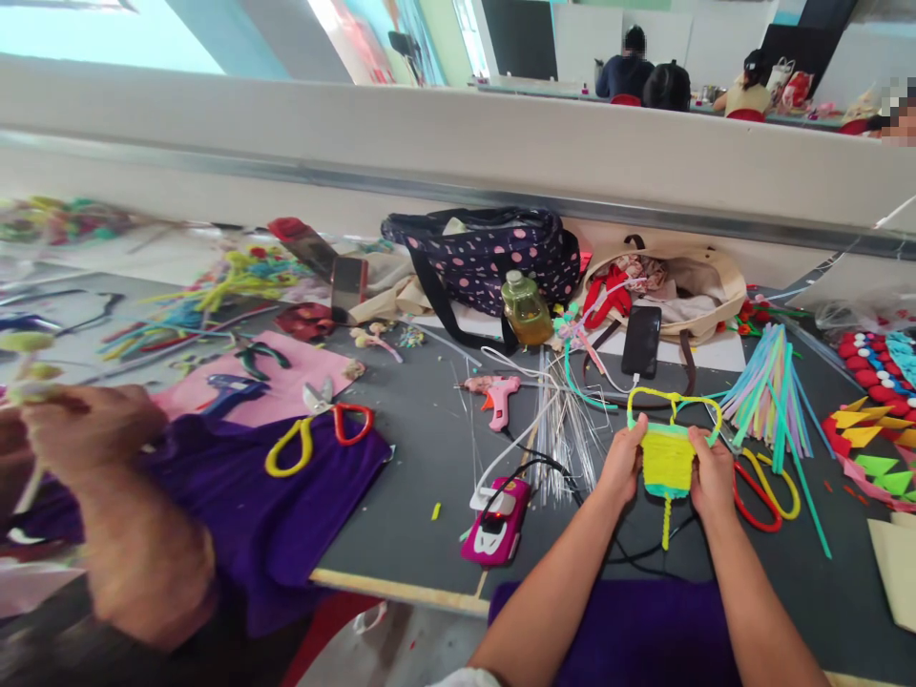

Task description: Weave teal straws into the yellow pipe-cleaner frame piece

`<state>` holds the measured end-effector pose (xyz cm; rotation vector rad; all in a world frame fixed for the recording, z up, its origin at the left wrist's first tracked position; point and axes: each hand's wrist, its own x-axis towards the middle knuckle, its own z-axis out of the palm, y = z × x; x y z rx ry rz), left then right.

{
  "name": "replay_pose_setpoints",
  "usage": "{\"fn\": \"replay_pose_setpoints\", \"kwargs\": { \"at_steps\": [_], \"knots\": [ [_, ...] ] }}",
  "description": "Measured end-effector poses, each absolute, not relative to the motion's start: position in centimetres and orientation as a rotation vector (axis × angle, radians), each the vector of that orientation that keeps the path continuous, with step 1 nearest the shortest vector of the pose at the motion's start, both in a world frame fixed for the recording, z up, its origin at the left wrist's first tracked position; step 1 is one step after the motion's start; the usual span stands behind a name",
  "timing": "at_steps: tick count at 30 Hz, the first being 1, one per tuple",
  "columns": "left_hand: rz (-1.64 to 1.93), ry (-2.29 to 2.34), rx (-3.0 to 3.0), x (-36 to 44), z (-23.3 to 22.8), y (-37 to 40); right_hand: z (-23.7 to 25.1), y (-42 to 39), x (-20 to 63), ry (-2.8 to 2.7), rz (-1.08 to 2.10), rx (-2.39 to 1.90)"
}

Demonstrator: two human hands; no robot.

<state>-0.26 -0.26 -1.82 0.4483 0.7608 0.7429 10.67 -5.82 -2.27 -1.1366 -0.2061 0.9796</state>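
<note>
A co-worker's forearm (135, 534) over purple cloth (286, 515) takes the far left, well apart, with a car-shaped pink device (496, 523) and a bundle of thin wires (565, 434) near the left hand (621, 465). Both hands pinch the woven pipe-cleaner piece (667, 460), left hand and right hand (711, 474) each closed on a side edge; weaving appears under way, and further wrapping likely calls for a steady grip. Scissors (769, 491) lie just right; open mat remains only toward the near table edge (401, 589).

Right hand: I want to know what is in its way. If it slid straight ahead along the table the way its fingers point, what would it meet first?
The right hand grips the yellow woven pipe-cleaner piece and points up-table. It would probably first meet the bundle of pastel pipe cleaners, though depth is unclear.
</note>
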Motion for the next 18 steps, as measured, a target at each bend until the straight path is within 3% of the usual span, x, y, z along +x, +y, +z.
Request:
{"fn": "replay_pose_setpoints", "kwargs": {
  "at_steps": [9, 18],
  "knots": [
    [0.602, 0.418, 0.228, -1.4, -2.3, 1.6, -2.8, -5.7, 11.9, -0.301, 0.881, -1.149],
    [0.67, 0.309, 0.221, -2.0, -1.5, 2.2, -2.0, -6.2, 11.2, -0.514, 1.067, -1.166]
  ]
}}
